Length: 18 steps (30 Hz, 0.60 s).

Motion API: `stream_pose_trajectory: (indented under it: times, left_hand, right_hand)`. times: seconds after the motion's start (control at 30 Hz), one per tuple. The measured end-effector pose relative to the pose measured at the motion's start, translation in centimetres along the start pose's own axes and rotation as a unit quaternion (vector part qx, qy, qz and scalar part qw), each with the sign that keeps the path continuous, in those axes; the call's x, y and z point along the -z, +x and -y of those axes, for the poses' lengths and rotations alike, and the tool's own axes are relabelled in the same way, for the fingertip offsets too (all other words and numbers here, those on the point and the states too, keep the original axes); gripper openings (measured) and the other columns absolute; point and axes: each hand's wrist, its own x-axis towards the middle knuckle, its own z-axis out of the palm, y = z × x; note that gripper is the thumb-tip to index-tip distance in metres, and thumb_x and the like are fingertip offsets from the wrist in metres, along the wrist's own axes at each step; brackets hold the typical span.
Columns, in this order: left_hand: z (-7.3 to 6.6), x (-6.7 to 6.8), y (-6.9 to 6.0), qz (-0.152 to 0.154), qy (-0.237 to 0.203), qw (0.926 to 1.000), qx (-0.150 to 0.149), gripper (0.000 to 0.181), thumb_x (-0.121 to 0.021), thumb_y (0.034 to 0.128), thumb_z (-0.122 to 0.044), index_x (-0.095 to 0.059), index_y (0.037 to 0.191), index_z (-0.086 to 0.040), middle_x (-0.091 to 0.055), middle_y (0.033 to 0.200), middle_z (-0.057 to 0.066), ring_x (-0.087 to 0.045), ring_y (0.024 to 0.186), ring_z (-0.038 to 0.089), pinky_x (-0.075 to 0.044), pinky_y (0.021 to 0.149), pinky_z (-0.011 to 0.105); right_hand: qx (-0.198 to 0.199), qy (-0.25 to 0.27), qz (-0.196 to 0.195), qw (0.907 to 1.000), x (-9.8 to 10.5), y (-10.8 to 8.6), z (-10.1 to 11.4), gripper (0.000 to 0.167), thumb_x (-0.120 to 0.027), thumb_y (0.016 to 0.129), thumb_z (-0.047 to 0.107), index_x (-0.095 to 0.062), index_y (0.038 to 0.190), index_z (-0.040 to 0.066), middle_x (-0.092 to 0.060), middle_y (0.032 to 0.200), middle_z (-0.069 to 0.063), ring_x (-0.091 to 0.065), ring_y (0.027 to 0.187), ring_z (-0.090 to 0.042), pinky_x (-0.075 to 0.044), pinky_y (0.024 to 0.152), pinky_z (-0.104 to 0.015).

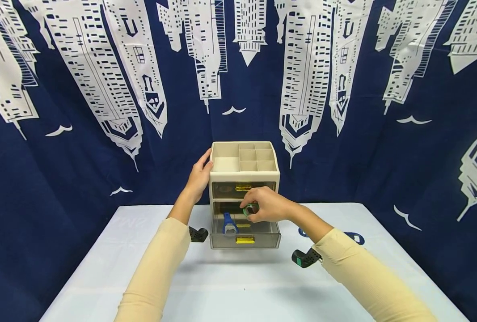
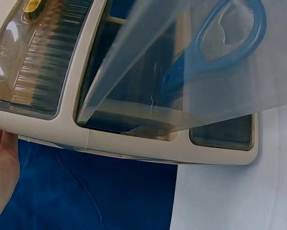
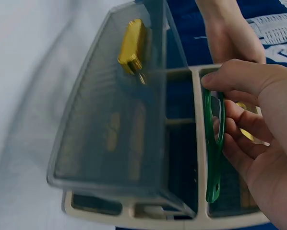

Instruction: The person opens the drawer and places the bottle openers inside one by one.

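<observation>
A cream desktop drawer organizer [image 1: 244, 177] stands on the table, its middle see-through drawer [image 1: 218, 242] pulled out. My left hand [image 1: 200, 175] rests against the organizer's left side with fairly straight fingers, also visible at the edge of the left wrist view. Inside the open drawer lies a blue bottle opener [image 1: 229, 223], its loop [image 2: 258, 33] seen through the plastic in the left wrist view. Over that drawer my right hand [image 1: 268, 205] pinches a green bottle opener [image 3: 213, 158] between thumb and fingers, in front of the upper drawer in the right wrist view.
The upper drawer [image 1: 226, 190] with a gold handle is closed. Divided compartments [image 1: 258, 155] form the organizer's top. A blue looped object [image 1: 356, 238] lies on the white table [image 1: 222, 295], partly behind my right forearm. A patterned blue curtain [image 1: 246, 89] hangs behind.
</observation>
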Motion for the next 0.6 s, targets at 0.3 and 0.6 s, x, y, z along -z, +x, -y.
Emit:
stream_pose_trajectory:
  times: [0.3,0.6]
  left_hand:
    - [-0.1,0.1,-0.1,0.000,0.002,1.0000,0.003,0.053,-0.039,0.1128,-0.014,-0.029,0.165,-0.016,-0.028,0.167,0.009,-0.029,0.150,0.027,-0.028,0.118,0.049]
    - [-0.2,0.1,0.1,0.006,-0.002,1.0000,0.002,0.054,-0.038,0.1129,-0.014,-0.028,0.165,-0.015,-0.027,0.167,0.010,-0.031,0.149,0.029,-0.028,0.118,0.049]
  right_hand:
    - [0.012,0.011,0.023,0.9996,-2.0,1.5,0.5,0.030,-0.082,0.085,0.008,-0.078,0.113,0.000,-0.071,0.116,-0.007,-0.066,0.109,-0.026,-0.054,0.090,-0.036]
    - [0.011,-0.011,0.037,0.9992,-3.3,2.3,0.0,0.025,-0.078,0.087,0.001,-0.078,0.112,-0.001,-0.073,0.114,-0.009,-0.068,0.106,-0.026,-0.055,0.088,-0.033]
